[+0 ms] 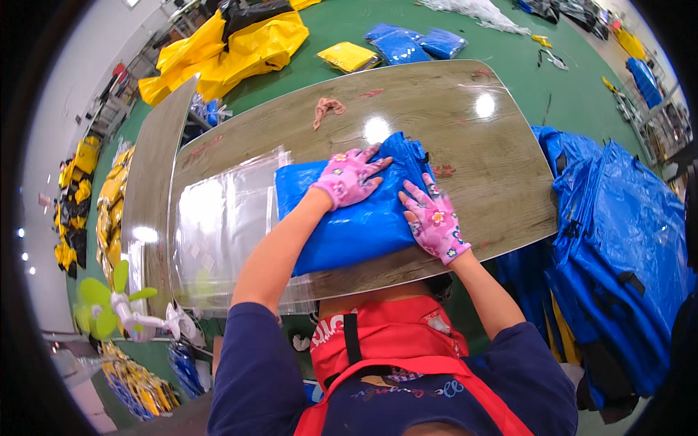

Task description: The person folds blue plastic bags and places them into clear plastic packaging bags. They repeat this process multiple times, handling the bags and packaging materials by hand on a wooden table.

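Note:
A folded blue plastic sheet with a glossy surface lies on the wood-grain table in front of me. My left hand, in a pink flowered glove with bare fingertips, rests flat on its upper part with the fingers apart. My right hand, gloved the same way, presses against the right edge of the fold, fingers stretched out. At the far right corner of the bundle the material stands up in loose folds. Clear plastic bags lie flat to the left, and the blue sheet overlaps their right side.
A crumpled pinkish cloth lies toward the table's far side. Large blue sheets are piled at the right edge. A green-bladed fan stands at the lower left. Yellow sheeting and several packed bundles lie on the floor beyond.

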A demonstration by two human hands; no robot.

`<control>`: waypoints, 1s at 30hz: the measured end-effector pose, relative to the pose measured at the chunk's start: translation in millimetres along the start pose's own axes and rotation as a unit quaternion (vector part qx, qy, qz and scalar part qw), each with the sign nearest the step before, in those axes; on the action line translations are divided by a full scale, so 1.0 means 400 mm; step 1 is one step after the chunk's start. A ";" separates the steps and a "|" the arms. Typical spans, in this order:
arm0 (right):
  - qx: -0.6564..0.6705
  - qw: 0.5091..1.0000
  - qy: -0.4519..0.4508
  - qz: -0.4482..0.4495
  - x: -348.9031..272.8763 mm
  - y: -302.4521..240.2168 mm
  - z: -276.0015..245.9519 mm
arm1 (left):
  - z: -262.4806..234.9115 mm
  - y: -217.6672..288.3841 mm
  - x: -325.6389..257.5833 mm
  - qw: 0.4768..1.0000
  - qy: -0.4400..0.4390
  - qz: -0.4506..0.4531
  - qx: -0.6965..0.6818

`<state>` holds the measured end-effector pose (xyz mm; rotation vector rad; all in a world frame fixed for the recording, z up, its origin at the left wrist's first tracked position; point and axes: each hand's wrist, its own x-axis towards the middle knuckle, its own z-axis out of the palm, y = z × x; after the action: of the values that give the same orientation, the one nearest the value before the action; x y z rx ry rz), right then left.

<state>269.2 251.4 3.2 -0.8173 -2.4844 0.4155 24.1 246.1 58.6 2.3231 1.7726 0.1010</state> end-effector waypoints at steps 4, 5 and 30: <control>-0.116 0.986 -0.080 -0.084 -0.156 -0.096 -0.107 | 0.035 0.041 -0.035 0.997 -0.001 0.067 -0.046; -0.104 0.987 -0.067 -0.105 -0.217 -0.105 -0.124 | 0.047 0.070 -0.058 0.989 -0.023 0.083 -0.120; 0.571 0.639 -0.169 0.487 -0.345 -0.029 -0.205 | 0.024 -0.235 0.017 0.922 0.264 -0.273 0.073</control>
<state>404.5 167.8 27.6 -1.3869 -1.1547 2.3248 -60.9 274.9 28.7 1.9002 2.7098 0.5621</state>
